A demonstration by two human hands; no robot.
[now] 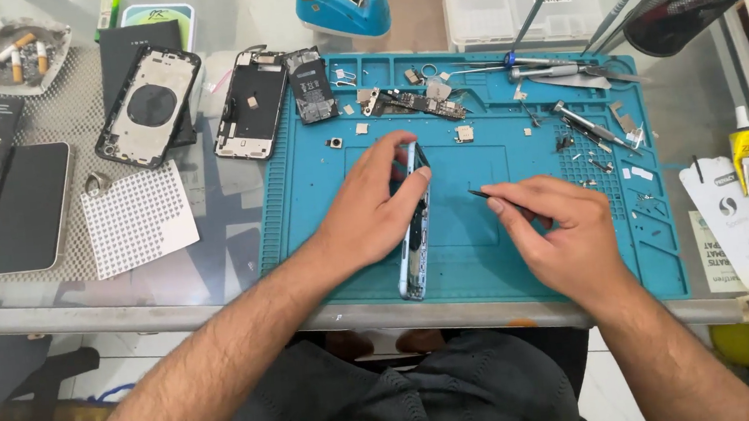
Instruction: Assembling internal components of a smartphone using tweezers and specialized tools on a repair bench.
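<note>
Phone frame up on edge, pick going in

We've got our left hand (373, 209) clamped around the pale blue phone frame (412, 234), holding it on its long edge in the middle of the teal silicone repair mat (489, 254). Our right hand (559, 229) pinches a thin black pointed tool (483, 194), tip just beside the frame. We reckon bracing the frame firmly and working gently matters here, since loose tiny screws (594, 162) sit near.

Mat centre (471, 169) open btwn hands — loose screws (594, 162), screwdrivers (591, 126) crowd right side.
</note>
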